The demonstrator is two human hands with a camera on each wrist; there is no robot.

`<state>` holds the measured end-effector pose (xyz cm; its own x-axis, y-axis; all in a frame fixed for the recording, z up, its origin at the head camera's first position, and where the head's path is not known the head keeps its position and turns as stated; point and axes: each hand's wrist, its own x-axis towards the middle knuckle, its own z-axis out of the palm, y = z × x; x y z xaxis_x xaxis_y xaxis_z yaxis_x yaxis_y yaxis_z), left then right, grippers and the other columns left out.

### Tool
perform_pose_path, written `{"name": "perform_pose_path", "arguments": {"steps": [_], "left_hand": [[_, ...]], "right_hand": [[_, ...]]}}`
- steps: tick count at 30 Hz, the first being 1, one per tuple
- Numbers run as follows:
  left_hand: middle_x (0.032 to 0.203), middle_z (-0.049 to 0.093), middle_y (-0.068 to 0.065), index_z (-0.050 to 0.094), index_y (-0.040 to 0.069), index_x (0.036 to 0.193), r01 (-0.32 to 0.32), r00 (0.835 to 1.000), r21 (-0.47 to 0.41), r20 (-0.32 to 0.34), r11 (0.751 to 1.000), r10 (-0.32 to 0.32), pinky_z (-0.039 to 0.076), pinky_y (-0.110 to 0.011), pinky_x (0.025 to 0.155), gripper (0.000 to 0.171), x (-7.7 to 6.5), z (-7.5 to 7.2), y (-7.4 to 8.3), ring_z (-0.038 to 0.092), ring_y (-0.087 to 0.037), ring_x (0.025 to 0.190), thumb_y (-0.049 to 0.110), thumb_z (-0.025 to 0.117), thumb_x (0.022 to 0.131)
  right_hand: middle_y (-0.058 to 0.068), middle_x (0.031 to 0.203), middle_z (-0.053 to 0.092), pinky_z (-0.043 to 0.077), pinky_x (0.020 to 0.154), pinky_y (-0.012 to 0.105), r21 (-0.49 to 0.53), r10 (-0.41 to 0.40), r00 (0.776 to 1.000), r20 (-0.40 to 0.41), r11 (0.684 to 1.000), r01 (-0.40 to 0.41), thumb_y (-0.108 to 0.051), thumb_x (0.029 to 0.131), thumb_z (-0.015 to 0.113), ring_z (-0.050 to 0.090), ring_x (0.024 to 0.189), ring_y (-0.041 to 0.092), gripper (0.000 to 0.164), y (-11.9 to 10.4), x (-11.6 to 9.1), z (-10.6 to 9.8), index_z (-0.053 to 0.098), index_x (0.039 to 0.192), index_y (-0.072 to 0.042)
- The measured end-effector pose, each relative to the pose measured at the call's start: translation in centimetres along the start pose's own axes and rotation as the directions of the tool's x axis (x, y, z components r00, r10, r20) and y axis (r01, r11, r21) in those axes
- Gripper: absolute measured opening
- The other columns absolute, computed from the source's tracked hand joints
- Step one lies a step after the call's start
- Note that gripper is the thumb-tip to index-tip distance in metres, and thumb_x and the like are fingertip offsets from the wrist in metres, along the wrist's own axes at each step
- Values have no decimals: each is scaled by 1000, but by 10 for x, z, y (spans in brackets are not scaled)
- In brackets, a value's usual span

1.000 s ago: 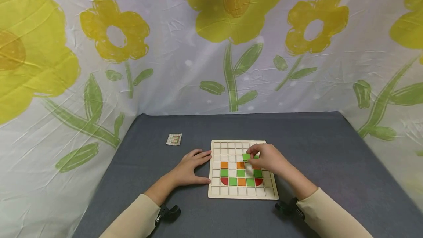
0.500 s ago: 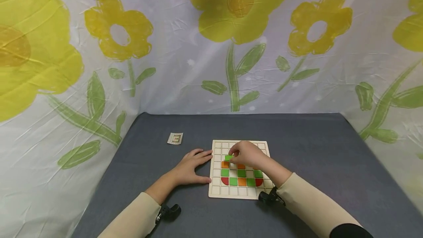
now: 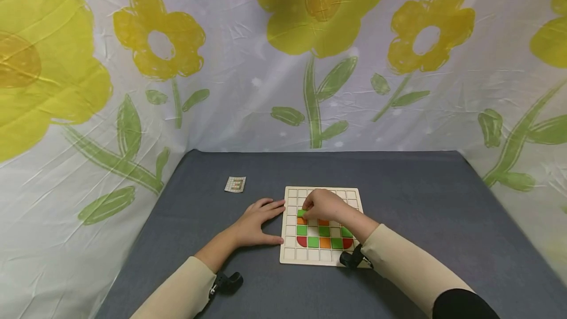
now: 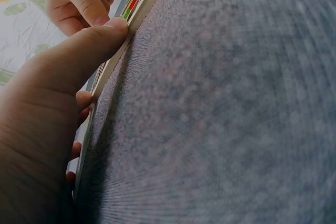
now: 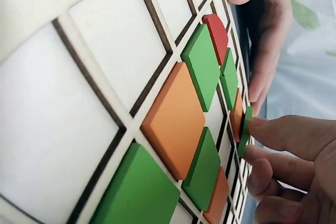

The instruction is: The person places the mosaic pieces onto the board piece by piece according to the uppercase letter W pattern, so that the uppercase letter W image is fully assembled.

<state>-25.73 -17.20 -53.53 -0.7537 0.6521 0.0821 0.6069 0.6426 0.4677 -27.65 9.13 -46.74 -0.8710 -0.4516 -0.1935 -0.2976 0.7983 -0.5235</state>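
A wooden grid board [image 3: 290, 256] lies on the table with green, orange and red tiles in its squares. My right hand [image 3: 327, 206] pinches a green square tile [image 5: 245, 132] between thumb and fingers, at the board's upper left, just above an orange tile [image 3: 301, 221]. In the right wrist view, the pinched tile is tilted on edge beside an orange tile [image 5: 237, 115]. My left hand [image 3: 252, 225] rests against the board's left edge, its fingers and thumb extended. In the left wrist view, the thumb [image 4: 97, 45] touches the board's side.
A small card [image 3: 235, 184] printed with a grid pattern lies on the dark grey tablecloth [image 3: 398, 176], beyond my left hand. A curtain [image 3: 239, 73] with yellow flowers hangs behind the table. Each wrist wears a black camera mount.
My right hand has carried the green tile leftward across the board, from right of centre to the upper left. The left hand stays in place at the edge.
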Motion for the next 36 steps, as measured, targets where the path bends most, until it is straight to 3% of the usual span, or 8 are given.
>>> {"name": "perform_pose_path", "arguments": {"steps": [15,21,28,36], "left_hand": [[165,34,6,45,20,158,-7,1000,-7,-6,1000,7,22,-61,116,92,-1,1,2,27,-29,150,66,74,84],[165,34,6,45,20,158,-5,1000,-8,-4,1000,5,22,-61,115,92,-1,1,4,27,-29,149,66,74,84],[165,34,5,44,19,158,1,1000,-10,-5,1000,-1,22,-61,115,92,-2,1,5,28,-29,149,66,74,84],[165,33,7,45,20,158,11,1000,-16,-5,1000,-11,22,-61,115,93,-2,2,3,26,-28,149,66,75,83]], "right_hand": [[-6,89,73,51,72,34,-90,19,999,-42,996,-23,-19,86,83,59,75,12,14,-3,4,1,84,100,-18],[-5,93,75,53,74,37,-78,35,999,-42,996,-38,-18,85,84,64,82,14,13,-2,6,-1,84,98,-19],[-7,85,71,50,69,35,-85,51,997,-57,995,-55,-17,88,82,60,75,15,9,-1,7,1,83,96,-20],[-6,90,71,52,71,36,-94,5,997,-80,996,-13,-24,93,79,61,78,14,9,4,1,-6,82,100,-21]]}}
